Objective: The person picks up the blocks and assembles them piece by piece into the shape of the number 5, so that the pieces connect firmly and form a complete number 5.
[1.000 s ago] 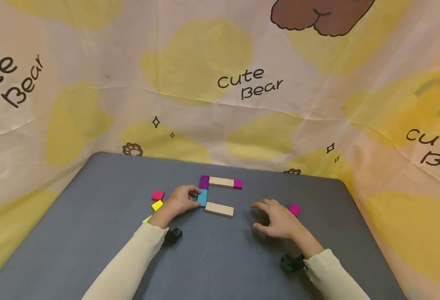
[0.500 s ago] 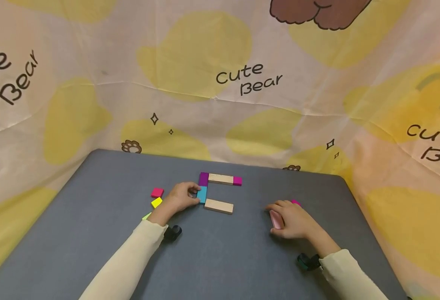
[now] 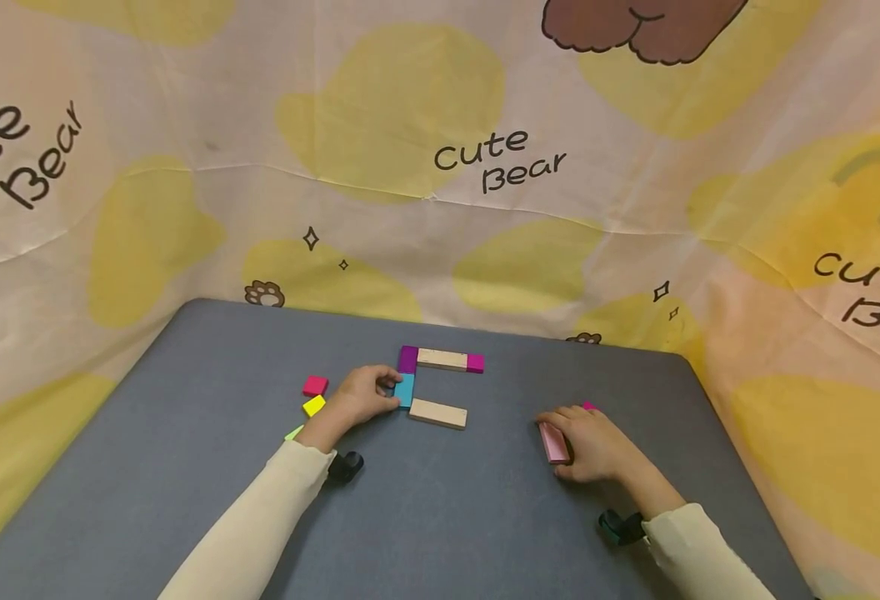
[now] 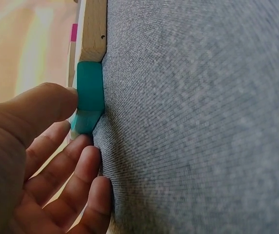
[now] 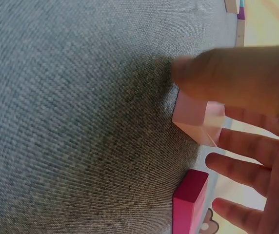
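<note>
A blue block [image 3: 404, 390] lies at the left of an arrangement of flat blocks on the grey table. My left hand [image 3: 365, 395] holds the blue block between thumb and fingertips; in the left wrist view, the thumb presses on one side of the teal-looking block [image 4: 90, 87]. Toward the right, my right hand [image 3: 590, 442] grips a light pink block [image 3: 555, 444], thumb at the near end and fingers at the far end. The right wrist view shows that pink block [image 5: 193, 109] partly behind the thumb. A magenta block [image 5: 190, 200] lies beside the fingers, mostly hidden in the head view.
Beyond the blue block are a purple block [image 3: 407, 359], a plain wooden block [image 3: 442, 359] and a small magenta block [image 3: 475, 363] in line. Another wooden block [image 3: 438, 413] adjoins the blue one. Left of my left hand lie red [image 3: 316, 385], yellow [image 3: 314, 406] and lime [image 3: 294, 432] blocks.
My right hand has moved right and taken hold of the pink block, hidden under it a second ago; the block now lies flatter. My left hand has stayed at the blue block.
</note>
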`<state>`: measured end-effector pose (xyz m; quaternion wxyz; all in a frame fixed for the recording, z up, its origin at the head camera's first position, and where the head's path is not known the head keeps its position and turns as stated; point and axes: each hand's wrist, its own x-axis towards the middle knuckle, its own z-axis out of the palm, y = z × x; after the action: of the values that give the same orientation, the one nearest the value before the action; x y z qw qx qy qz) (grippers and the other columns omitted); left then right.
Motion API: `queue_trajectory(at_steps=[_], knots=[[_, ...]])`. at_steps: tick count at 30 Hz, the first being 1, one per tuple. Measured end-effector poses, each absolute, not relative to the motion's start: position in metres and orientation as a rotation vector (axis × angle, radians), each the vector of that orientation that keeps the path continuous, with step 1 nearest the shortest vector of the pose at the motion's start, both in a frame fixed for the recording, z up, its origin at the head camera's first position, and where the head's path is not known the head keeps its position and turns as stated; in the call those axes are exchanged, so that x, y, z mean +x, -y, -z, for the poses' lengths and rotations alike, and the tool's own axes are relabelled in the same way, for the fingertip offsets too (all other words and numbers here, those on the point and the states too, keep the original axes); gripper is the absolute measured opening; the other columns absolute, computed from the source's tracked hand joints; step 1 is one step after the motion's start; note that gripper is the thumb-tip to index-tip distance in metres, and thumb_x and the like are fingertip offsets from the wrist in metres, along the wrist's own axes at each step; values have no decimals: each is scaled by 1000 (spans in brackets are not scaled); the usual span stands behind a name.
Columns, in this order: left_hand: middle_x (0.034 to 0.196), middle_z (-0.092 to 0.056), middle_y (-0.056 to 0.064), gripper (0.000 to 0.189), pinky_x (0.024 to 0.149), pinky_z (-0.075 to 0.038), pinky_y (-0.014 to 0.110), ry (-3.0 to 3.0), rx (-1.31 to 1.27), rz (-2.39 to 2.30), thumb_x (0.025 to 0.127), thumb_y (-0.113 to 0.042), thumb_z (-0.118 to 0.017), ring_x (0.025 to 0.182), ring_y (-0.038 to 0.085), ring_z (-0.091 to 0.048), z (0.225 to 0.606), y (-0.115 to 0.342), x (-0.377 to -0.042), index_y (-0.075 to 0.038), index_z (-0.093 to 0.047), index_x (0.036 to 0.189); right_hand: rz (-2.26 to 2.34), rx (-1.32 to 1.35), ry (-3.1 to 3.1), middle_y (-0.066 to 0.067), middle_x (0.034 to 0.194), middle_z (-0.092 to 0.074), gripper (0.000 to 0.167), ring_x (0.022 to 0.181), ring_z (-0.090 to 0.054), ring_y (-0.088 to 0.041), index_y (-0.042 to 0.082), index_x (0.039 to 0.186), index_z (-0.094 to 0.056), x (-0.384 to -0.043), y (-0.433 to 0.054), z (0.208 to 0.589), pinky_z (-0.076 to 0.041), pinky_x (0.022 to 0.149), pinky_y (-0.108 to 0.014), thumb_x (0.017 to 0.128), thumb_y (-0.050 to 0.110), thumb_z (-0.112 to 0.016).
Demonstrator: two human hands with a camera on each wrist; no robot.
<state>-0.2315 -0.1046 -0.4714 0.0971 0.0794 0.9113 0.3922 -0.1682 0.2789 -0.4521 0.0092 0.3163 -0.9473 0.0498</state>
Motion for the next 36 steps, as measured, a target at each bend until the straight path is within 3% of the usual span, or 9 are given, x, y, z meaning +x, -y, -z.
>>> queue_trajectory(at_steps=[6, 16, 26, 36], knots=[[107, -66, 7, 34, 85, -52, 37, -2697, 231, -1158, 80, -15, -76, 88, 17, -59, 472, 104, -232, -10, -68, 113, -148, 946, 2992, -7, 115, -66, 64, 105, -61, -27, 9, 122, -61, -168, -279, 451, -47, 91, -54, 64, 26, -82], [106, -66, 7, 35, 85, -52, 37, -2693, 234, -1173, 80, -14, -76, 89, 17, -59, 471, 105, -231, -10, -68, 113, -185, 955, 2960, -7, 109, -67, 59, 100, -60, -28, 8, 116, -65, -168, -279, 449, -50, 85, -51, 64, 27, -83], [107, -66, 7, 35, 85, -52, 37, -2681, 224, -1202, 80, -14, -76, 89, 18, -59, 471, 106, -230, -9, -67, 114, -274, 914, 2946, -6, 111, -66, 58, 105, -59, -26, 9, 118, -65, -173, -259, 452, -50, 90, -45, 68, 32, -82], [107, -66, 8, 35, 85, -51, 37, -2667, 224, -1209, 80, -14, -76, 89, 18, -58, 472, 106, -231, -9, -67, 114, -373, 803, 2901, -2, 107, -66, 59, 98, -58, -20, 10, 118, -66, -170, -231, 462, -52, 82, -38, 69, 39, -80]])
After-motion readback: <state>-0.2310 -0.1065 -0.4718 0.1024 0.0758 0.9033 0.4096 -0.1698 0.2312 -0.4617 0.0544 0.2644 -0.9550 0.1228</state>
